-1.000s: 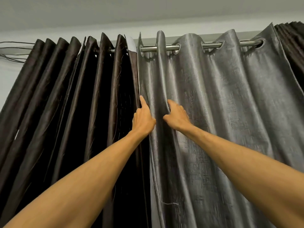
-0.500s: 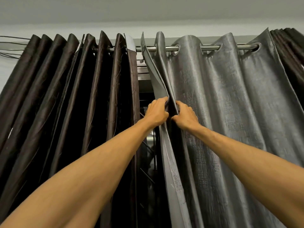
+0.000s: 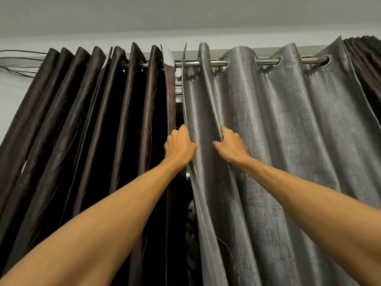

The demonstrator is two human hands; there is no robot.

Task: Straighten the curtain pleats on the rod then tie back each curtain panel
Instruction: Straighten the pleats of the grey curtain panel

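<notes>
Grey, sheeny fabric fills the right half of the frame: the grey curtain panel (image 3: pixel 288 141) hangs by metal eyelets from the rod (image 3: pixel 218 63) along the top. At centre frame my left grip (image 3: pixel 179 146) is closed round the panel's leading edge, fingers curled behind the cloth. Just beside it to the right, my right grip (image 3: pixel 231 146) is closed on the first pleat, with fingers tucked into the fold and the thumb across the front. The strip of fabric between the two lies fairly flat. Left of centre, the dark brown curtain panel (image 3: pixel 82 120) hangs in tight pleats on the same rod, a narrow dark gap parting the two panels. Thin wires (image 3: pixel 18 60) run off the upper left edge.
</notes>
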